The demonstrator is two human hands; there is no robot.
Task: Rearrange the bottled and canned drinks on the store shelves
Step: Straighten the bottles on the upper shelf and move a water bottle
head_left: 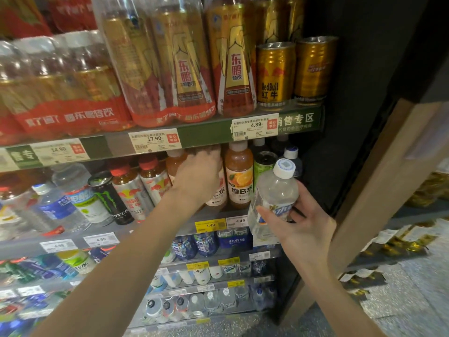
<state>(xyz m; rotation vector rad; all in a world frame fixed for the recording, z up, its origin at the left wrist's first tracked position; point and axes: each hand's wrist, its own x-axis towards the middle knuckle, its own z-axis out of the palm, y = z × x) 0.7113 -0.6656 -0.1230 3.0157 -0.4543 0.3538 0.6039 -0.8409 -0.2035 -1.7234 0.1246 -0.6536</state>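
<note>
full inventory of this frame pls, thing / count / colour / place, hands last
Shrink-wrapped multipacks of gold drink bottles: several, gold and red, top shelf left.
Single gold-and-red tall bottle: one in front, top shelf, beside the multipacks.
Gold Red Bull cans: two in front, top shelf right end.
Orange-juice vitamin bottles with white caps: two visible, middle shelf; one partly hidden by left hand.
Black Monster can: one, middle shelf.
Silver Red Bull bottles with red caps: two, middle shelf.
Clear water bottles with blue labels: several, middle shelf left.
Price tags: many, white and yellow, shelf edges.
Lower-shelf bottles: many, too blurred to count.
Clear white-capped bottle: one, in right hand.
Left hand: grips an orange bottle.
Right hand: holds the clear bottle.
</note>
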